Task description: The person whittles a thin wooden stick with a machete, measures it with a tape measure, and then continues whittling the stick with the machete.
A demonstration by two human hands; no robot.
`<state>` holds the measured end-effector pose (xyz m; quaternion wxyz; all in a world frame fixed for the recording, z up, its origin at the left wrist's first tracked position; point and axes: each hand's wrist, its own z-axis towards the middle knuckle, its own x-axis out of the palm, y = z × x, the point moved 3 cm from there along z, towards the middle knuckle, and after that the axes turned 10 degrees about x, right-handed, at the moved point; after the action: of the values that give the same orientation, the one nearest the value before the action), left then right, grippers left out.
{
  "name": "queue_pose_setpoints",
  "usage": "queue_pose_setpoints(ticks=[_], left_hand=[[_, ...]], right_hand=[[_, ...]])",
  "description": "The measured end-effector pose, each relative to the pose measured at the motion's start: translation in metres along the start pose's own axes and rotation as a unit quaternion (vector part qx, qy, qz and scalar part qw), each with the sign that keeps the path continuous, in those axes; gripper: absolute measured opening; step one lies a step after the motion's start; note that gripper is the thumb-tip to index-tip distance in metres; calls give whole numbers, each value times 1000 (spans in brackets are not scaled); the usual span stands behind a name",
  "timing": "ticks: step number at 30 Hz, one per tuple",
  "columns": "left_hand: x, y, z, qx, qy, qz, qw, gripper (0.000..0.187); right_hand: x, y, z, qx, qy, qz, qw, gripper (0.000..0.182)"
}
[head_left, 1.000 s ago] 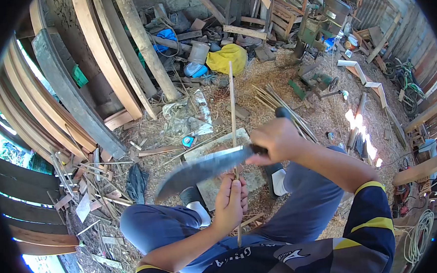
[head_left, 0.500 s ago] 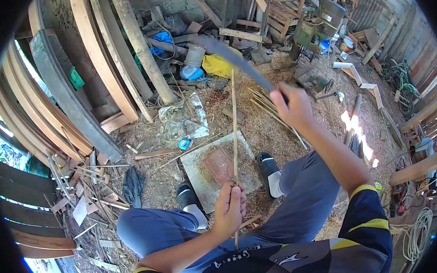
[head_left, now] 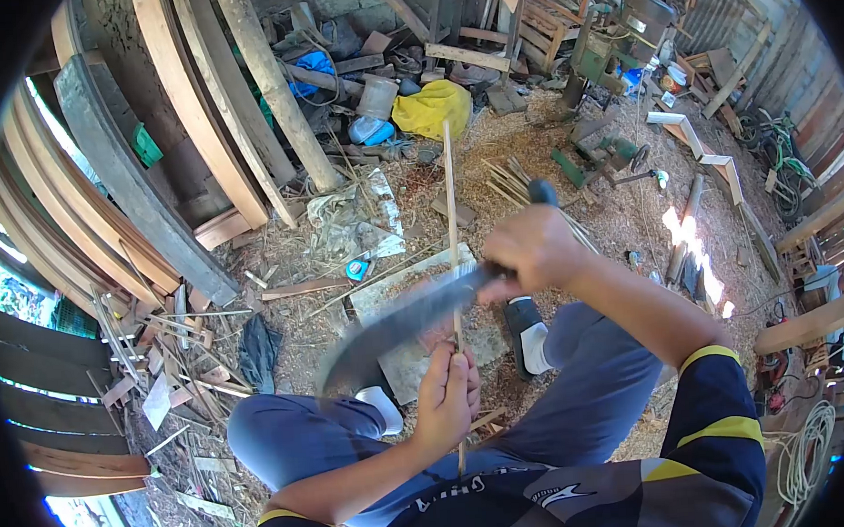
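A long thin wooden stick (head_left: 451, 195) stands nearly upright in front of me, with my left hand (head_left: 445, 401) closed around its lower part. My right hand (head_left: 536, 250) grips the dark handle of a machete (head_left: 397, 327). Its wide blade, blurred by motion, slants down to the left, crossing the stick just above my left hand. On the ground between my feet lies a pale flat slab (head_left: 404, 374), partly hidden by the blade.
A blue tape measure (head_left: 356, 270) lies beyond the slab. Thin sticks (head_left: 508, 183) rest on the shavings ahead. Long curved boards (head_left: 141, 183) lean at the left. A yellow bag (head_left: 431, 110) and a green machine (head_left: 602, 58) stand farther back.
My right hand has come down and slightly left, swinging the machete from above the stick's top to low across it. My left hand has stayed on the stick.
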<state>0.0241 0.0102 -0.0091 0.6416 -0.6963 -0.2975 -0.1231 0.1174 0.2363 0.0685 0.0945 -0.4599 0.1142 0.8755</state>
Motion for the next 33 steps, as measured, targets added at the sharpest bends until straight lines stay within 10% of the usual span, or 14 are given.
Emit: queue_pose_setpoints(ticks=[3, 7, 17, 20, 26, 33], left_hand=[[-2, 3, -4, 3, 16, -9, 1000, 14], [-1, -2, -5, 23, 34, 34, 999, 17], [-4, -4, 0, 23, 11, -7, 1000, 15], [-5, 0, -2, 6, 18, -9, 1000, 16], [-8, 3, -5, -24, 25, -23, 999, 18], [-8, 1, 3, -22, -14, -30, 999, 17]], right_hand=[[-15, -51, 17, 213, -155, -27, 964, 40], [-34, -67, 5, 330, -129, 21, 935, 37], [6, 22, -8, -12, -4, 37, 999, 50], [3, 9, -4, -30, -6, 21, 999, 48], [-21, -83, 11, 333, -134, 5, 934, 43], [-8, 10, -6, 133, -25, 95, 986, 44]])
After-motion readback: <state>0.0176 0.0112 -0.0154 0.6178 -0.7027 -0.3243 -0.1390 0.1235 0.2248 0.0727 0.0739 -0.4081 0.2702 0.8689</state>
